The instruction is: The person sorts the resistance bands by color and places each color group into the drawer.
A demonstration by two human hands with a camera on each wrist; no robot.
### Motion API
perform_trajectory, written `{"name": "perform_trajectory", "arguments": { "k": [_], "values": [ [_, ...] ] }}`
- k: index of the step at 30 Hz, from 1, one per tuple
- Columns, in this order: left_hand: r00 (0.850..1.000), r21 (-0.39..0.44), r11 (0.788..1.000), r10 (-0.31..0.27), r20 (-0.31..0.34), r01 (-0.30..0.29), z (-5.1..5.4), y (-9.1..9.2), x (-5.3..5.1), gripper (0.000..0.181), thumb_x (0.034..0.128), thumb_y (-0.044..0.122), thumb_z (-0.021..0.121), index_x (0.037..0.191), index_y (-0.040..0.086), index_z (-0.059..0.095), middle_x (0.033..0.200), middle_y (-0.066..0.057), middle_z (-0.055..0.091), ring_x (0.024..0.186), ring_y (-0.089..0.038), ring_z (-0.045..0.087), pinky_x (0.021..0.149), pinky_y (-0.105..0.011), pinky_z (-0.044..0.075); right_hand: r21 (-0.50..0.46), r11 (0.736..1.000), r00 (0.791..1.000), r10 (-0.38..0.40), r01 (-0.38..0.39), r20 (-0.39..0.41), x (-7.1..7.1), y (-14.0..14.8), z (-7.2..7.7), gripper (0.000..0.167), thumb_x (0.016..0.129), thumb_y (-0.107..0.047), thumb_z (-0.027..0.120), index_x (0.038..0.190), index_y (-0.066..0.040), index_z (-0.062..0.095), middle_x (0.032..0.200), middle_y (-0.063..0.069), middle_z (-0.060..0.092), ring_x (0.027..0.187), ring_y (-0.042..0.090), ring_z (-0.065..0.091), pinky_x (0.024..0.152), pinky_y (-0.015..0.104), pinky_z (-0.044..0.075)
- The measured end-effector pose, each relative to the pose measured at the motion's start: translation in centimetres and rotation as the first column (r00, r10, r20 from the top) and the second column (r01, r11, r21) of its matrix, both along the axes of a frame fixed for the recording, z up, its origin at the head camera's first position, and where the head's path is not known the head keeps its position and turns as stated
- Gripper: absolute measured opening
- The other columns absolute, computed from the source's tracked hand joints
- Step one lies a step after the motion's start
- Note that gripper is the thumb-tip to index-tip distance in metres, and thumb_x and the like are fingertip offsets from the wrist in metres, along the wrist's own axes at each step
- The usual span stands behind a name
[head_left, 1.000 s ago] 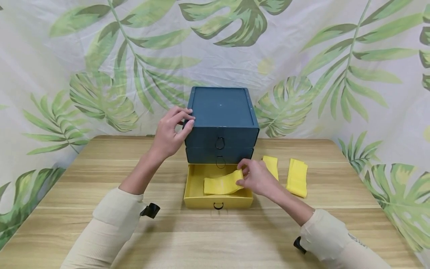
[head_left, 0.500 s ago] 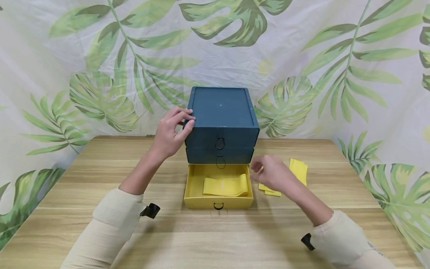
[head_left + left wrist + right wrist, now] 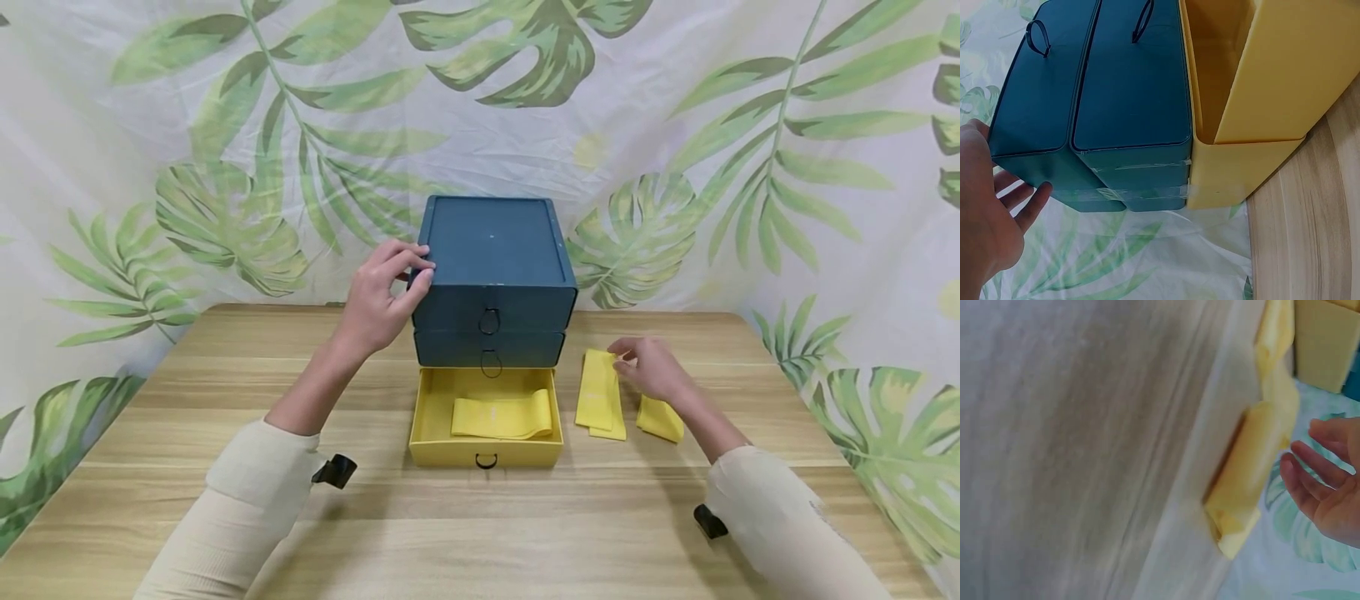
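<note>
A drawer unit [image 3: 491,242] has two shut blue drawers above a pulled-out yellow drawer [image 3: 450,452]. My left hand [image 3: 382,292] rests against the unit's upper left side; in the left wrist view its fingers [image 3: 1035,203] touch the blue side wall. One flat, folded yellow band [image 3: 498,417] lies inside the yellow drawer. To the right, two overlapping yellow bands [image 3: 596,392] lie on the table. Over the far end of another folded yellow band [image 3: 660,419] hovers my right hand [image 3: 654,368], fingers loosely bent and holding nothing. The right wrist view shows its fingertips apart from the band [image 3: 1244,465].
Each drawer has a small black loop pull, the lowest one [image 3: 486,461] on the yellow front. Behind the wooden table [image 3: 480,542] hangs a leaf-print cloth [image 3: 300,150]. The open drawer sticks out towards me.
My right hand has let go of the band now lying in the yellow drawer. It has moved right, past the overlapping bands, to the rightmost band. My left hand has stayed put.
</note>
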State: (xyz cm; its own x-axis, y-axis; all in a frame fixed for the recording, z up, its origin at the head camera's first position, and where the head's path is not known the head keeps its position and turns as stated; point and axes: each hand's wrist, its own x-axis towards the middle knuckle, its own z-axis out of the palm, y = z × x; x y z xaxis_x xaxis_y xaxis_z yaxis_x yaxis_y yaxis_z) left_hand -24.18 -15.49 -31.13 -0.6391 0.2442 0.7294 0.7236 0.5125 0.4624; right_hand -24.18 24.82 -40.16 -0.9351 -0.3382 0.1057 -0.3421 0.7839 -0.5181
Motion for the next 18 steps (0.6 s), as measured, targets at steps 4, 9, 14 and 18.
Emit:
{"name": "perform_trajectory", "arguments": {
  "k": [4, 9, 14, 18],
  "values": [
    [1.0, 0.003, 1.0, -0.001, 0.002, 0.001, 0.0, 0.0, 0.0, 0.016, 0.1005, 0.008, 0.063, 0.099, -0.004, 0.073, 0.122, -0.02, 0.066, 0.112, -0.034, 0.061, 0.086, -0.049, 0.056, 0.063, 0.998, 1.0, -0.019, 0.018, 0.006, -1.3, -0.5, -1.1, 0.033, 0.101, 0.0, 0.059, 0.131, 0.014, 0.062, 0.131, 0.032, 0.064, 0.122, 0.051, 0.059, 0.099, 0.06, 0.051],
    [1.0, 0.007, 1.0, -0.007, 0.002, 0.007, -0.1, 0.0, 0.0, 0.016, 0.101, 0.008, 0.062, 0.099, -0.004, 0.073, 0.121, -0.02, 0.066, 0.112, -0.034, 0.062, 0.086, -0.047, 0.056, 0.174, 0.984, 0.998, -0.052, 0.046, 0.031, -2.2, -1.8, -1.5, 0.036, 0.103, -0.005, 0.06, 0.135, 0.012, 0.061, 0.129, 0.031, 0.066, 0.12, 0.046, 0.063, 0.097, 0.057, 0.054],
    [1.0, 0.015, 1.0, -0.012, 0.009, 0.012, -0.1, 0.1, 0.0, 0.016, 0.1011, 0.007, 0.062, 0.1, -0.004, 0.073, 0.122, -0.019, 0.066, 0.113, -0.034, 0.062, 0.086, -0.047, 0.056, 0.233, 0.968, 0.992, -0.112, 0.097, 0.05, -2.0, -2.6, -1.0, 0.033, 0.101, -0.004, 0.063, 0.133, 0.007, 0.065, 0.129, 0.028, 0.066, 0.121, 0.044, 0.064, 0.092, 0.054, 0.056],
    [1.0, 0.014, 1.0, -0.011, 0.008, 0.011, 0.0, 0.1, 0.0, 0.016, 0.1013, 0.007, 0.061, 0.1, -0.004, 0.073, 0.122, -0.02, 0.066, 0.113, -0.034, 0.061, 0.086, -0.047, 0.056, 0.213, 0.973, 0.992, -0.107, 0.091, 0.061, -1.9, -2.5, -0.4, 0.028, 0.099, -0.001, 0.063, 0.125, 0.007, 0.07, 0.127, 0.026, 0.068, 0.118, 0.042, 0.065, 0.092, 0.055, 0.056]
  ]
}}
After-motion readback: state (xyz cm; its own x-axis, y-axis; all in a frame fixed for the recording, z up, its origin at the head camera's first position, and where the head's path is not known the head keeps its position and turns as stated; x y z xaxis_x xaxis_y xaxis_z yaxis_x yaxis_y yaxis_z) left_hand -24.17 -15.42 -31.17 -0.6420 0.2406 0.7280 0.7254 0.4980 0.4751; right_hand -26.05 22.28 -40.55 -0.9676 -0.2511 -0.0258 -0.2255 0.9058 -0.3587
